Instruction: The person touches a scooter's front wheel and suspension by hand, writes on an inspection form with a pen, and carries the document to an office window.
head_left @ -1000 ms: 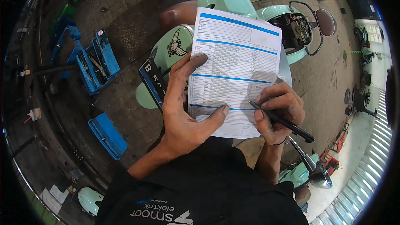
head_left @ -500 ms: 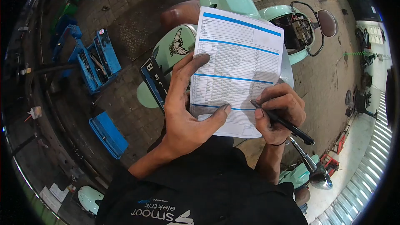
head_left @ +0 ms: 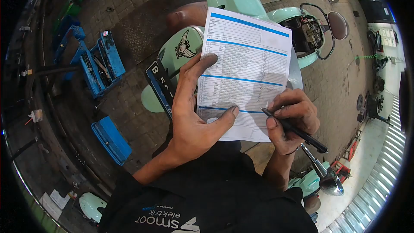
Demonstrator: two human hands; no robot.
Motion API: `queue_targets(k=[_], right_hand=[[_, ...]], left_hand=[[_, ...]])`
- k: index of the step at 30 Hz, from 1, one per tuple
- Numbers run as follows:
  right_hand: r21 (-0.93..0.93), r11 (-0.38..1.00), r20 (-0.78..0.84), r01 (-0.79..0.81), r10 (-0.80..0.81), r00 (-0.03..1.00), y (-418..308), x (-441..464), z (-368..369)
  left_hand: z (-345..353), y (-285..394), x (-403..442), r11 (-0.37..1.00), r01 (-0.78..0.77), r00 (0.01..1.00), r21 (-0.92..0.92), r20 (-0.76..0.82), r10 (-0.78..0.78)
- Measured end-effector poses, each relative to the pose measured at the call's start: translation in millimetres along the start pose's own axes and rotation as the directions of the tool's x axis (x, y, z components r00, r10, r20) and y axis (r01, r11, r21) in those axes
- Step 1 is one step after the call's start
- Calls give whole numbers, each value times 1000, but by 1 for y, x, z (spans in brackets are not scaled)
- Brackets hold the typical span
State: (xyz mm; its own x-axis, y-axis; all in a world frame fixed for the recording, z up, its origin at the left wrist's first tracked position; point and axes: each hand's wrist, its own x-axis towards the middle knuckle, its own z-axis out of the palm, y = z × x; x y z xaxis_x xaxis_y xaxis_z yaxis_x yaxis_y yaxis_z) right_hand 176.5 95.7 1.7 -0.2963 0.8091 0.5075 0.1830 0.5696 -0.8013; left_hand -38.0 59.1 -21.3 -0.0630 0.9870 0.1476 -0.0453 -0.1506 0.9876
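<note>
A printed form (head_left: 246, 73) with blue bands and table rows is held above a mint-green scooter (head_left: 239, 0). My left hand (head_left: 196, 112) grips its left side, with the thumb and a dirty index finger lying on the page. In my right hand (head_left: 295, 123) is a black pen (head_left: 304, 136), its tip at the lower right part of the sheet near the lowest blue band. Faint handwriting shows above that tip.
At the left, an open blue toolbox (head_left: 101, 64) with tools stands on the brick floor, and a blue case (head_left: 111, 140) lies below it. A chrome-backed mirror (head_left: 331, 184) is at the lower right, a round mirror (head_left: 337, 25) at the upper right.
My right hand and the pen have shifted slightly right and down on the sheet, uncovering some handwriting. My left hand still grips the paper.
</note>
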Motion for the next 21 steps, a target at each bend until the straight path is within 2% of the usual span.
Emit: queue_targets(k=[3,5,6,8,11,13,15,17,18,19,21], right_hand=[[14,1000,42,-14,14,999,4,1,1],[119,992,-61,-48,56,997,10,-3,2],[163,984,-117,-78,97,988,10,-4,4],[173,982,-128,-75,98,987,12,-3,3],[193,980,-109,-50,72,992,11,-8,4],[238,964,-241,-114,173,955,0,-14,11],[201,976,-259,-83,135,956,-13,-32,18],[188,972,-401,-142,208,892,-28,-60,24],[114,978,-423,-175,207,882,-35,-77,26],[118,977,-426,-178,212,880,-41,-93,28],[-230,900,-360,-369,274,892,-58,-126,31]], left_hand=[[1,1,0,1000,3,1000,10,-5,-3],[1,0,0,1000,12,1000,-3,-27,-12],[-1,-4,0,999,-10,1000,50,-20,11],[-4,-10,0,994,-35,999,107,-17,37],[-1,-10,-6,1000,2,999,28,-40,-1],[-2,-7,-16,998,27,998,-48,-49,-29],[-8,-4,-28,994,28,998,-102,-56,-34],[-17,-4,-48,995,14,1000,-102,1,-14],[-22,-5,-61,983,70,997,-171,33,-65],[-27,-5,-72,983,73,997,-167,36,-68],[-37,-3,-100,966,94,994,-242,70,-79]])
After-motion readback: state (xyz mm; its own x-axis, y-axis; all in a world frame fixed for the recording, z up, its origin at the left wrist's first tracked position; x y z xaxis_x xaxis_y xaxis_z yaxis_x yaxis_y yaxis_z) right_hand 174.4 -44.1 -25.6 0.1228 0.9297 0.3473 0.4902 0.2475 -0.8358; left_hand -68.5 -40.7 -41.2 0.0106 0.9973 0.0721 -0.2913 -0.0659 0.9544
